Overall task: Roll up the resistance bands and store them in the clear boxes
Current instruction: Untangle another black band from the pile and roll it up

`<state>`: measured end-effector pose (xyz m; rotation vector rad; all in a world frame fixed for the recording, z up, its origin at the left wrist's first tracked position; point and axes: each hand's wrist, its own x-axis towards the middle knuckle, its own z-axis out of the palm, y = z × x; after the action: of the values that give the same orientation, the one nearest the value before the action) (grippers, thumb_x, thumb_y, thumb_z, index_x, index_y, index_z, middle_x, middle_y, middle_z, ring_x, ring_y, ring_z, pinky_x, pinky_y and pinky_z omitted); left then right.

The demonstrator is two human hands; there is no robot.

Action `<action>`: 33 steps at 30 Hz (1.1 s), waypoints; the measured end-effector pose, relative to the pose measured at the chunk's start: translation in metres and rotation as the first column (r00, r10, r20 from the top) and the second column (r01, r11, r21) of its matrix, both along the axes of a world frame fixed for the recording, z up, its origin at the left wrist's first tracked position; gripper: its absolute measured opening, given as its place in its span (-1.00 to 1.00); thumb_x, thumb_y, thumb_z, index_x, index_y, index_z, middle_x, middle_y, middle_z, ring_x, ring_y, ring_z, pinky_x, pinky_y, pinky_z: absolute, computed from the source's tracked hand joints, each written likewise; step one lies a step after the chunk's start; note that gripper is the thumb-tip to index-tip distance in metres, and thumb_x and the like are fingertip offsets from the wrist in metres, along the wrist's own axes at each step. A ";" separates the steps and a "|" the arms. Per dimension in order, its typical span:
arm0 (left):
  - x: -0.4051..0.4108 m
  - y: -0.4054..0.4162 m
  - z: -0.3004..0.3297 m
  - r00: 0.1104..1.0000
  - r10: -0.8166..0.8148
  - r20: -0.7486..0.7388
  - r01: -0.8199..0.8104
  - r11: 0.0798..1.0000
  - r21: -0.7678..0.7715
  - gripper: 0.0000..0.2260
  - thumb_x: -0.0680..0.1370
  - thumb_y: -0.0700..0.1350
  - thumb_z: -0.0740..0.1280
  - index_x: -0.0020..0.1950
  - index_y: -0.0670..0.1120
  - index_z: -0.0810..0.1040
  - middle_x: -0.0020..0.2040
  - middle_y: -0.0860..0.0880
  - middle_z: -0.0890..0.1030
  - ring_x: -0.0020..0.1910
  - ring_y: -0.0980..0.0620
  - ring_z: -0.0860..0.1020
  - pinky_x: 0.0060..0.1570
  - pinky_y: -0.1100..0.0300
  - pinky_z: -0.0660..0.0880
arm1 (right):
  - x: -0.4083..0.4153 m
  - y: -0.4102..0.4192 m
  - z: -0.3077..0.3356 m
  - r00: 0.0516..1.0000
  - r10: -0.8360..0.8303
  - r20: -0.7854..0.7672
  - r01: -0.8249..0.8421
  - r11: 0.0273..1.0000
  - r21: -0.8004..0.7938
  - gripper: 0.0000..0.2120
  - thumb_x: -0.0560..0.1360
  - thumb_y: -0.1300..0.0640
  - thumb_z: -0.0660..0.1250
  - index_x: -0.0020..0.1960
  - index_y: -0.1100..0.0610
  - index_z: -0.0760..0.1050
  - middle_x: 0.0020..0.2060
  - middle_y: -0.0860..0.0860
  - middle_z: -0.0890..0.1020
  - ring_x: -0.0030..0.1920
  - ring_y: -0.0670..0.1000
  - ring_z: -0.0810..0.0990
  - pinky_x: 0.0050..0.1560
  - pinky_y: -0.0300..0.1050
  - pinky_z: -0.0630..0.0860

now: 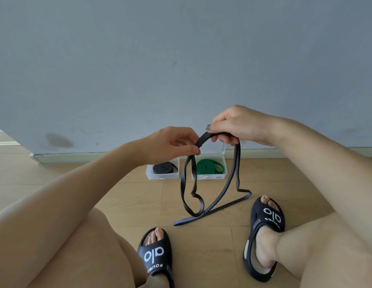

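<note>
Head view: left hand [172, 142] pinches one end of a dark resistance band [235, 173]; right hand [239, 125] has its grip curled round the band's top. Its loops hang to the wooden floor [122, 196] between two slippered feet. Behind, against the wall, two clear boxes: left box [149, 175] holds a rolled black band [163, 167], right box [223, 173] a rolled green band [209, 167].

wood floor [201, 246] bears two clear boxes [162, 175], band [212, 210], slippers [156, 256].
</note>
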<state>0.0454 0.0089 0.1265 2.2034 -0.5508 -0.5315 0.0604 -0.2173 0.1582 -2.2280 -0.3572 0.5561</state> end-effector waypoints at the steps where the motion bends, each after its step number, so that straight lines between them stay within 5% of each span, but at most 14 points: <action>1: 0.001 0.001 -0.001 1.000 0.010 -0.004 -0.010 1.000 -0.001 -0.89 0.65 -0.09 0.37 0.16 0.00 0.62 0.05 0.13 0.74 0.10 0.24 0.65 0.11 0.49 0.46 | 0.000 -0.001 0.001 1.000 -0.004 -0.001 0.004 1.000 -0.002 -0.68 0.66 0.05 0.31 -0.17 0.21 0.61 -0.48 -0.03 0.51 -0.47 -0.08 0.40 -0.27 -0.19 0.40; 7: 0.004 0.010 0.002 0.996 0.087 -0.013 -0.088 0.994 -0.062 -0.92 0.63 -0.15 0.38 0.07 -0.02 0.67 -0.02 0.06 0.75 0.04 0.14 0.68 0.13 0.31 0.47 | 0.001 -0.009 0.003 1.000 -0.008 -0.017 0.008 1.000 -0.016 -0.68 0.66 0.04 0.30 -0.16 0.21 0.62 -0.46 -0.02 0.53 -0.41 -0.05 0.44 -0.17 -0.14 0.42; 11: 0.004 0.009 0.001 0.997 0.070 0.036 -0.069 0.997 -0.024 -0.94 0.60 -0.16 0.43 0.01 -0.04 0.70 -0.06 0.01 0.75 0.02 0.03 0.69 0.17 0.17 0.56 | -0.003 -0.005 0.002 0.997 0.027 -0.078 -0.033 0.996 -0.079 -0.71 0.67 0.04 0.27 -0.10 0.18 0.63 -0.31 0.03 0.71 -0.28 0.01 0.61 -0.03 -0.09 0.55; 14: 0.003 0.007 0.003 0.996 0.077 0.053 -0.074 0.996 -0.051 -0.93 0.59 -0.16 0.44 0.00 -0.01 0.72 -0.08 0.01 0.75 0.01 0.05 0.69 0.13 0.27 0.55 | -0.006 0.002 0.000 0.992 0.048 -0.114 -0.057 0.995 -0.077 -0.73 0.65 -0.07 0.28 -0.05 0.07 0.63 -0.16 0.01 0.77 -0.23 0.03 0.67 0.13 -0.10 0.57; 18: 0.002 0.000 0.006 0.991 0.114 0.071 -0.108 0.991 -0.076 -0.96 0.58 -0.10 0.46 0.00 0.01 0.72 -0.09 0.07 0.75 -0.06 0.16 0.67 0.01 0.41 0.50 | -0.005 0.014 -0.006 0.998 0.061 -0.034 -0.063 0.996 -0.066 -0.66 0.65 -0.08 0.31 -0.11 0.14 0.68 -0.36 -0.02 0.69 -0.30 -0.10 0.63 -0.07 -0.20 0.51; 23: -0.003 0.005 0.003 0.999 0.027 -0.045 -0.027 1.000 -0.003 -0.90 0.60 -0.05 0.44 0.11 0.02 0.66 0.00 0.10 0.76 0.06 0.15 0.68 0.14 0.28 0.49 | 0.000 0.005 -0.001 1.000 0.024 0.005 -0.024 0.998 0.052 -0.64 0.66 0.01 0.32 -0.20 0.20 0.62 -0.52 -0.06 0.51 -0.42 -0.06 0.49 0.10 0.00 0.54; 28: -0.001 0.013 0.002 0.994 0.051 -0.099 -0.056 0.997 -0.047 -0.90 0.61 -0.09 0.43 0.11 -0.03 0.66 0.01 0.04 0.76 0.07 0.08 0.69 0.13 0.31 0.49 | 0.002 -0.005 0.005 1.000 0.011 -0.002 -0.011 1.000 0.025 -0.62 0.65 0.04 0.32 -0.27 0.20 0.58 -0.56 -0.02 0.39 -0.44 -0.03 0.36 -0.15 -0.13 0.43; 33: 0.002 0.016 0.002 0.991 0.091 -0.095 -0.099 0.991 -0.085 -0.94 0.57 -0.14 0.47 0.02 -0.10 0.69 -0.08 -0.03 0.76 -0.08 0.06 0.70 -0.01 0.39 0.53 | 0.005 -0.010 0.004 0.999 0.026 -0.028 -0.027 0.999 -0.030 -0.62 0.64 0.01 0.33 -0.29 0.15 0.60 -0.55 0.01 0.44 -0.39 0.00 0.43 -0.03 -0.08 0.48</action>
<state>0.0475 0.0254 0.1287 2.0981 -0.4115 -0.5435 0.0649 -0.2270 0.1619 -2.2449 -0.3667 0.6100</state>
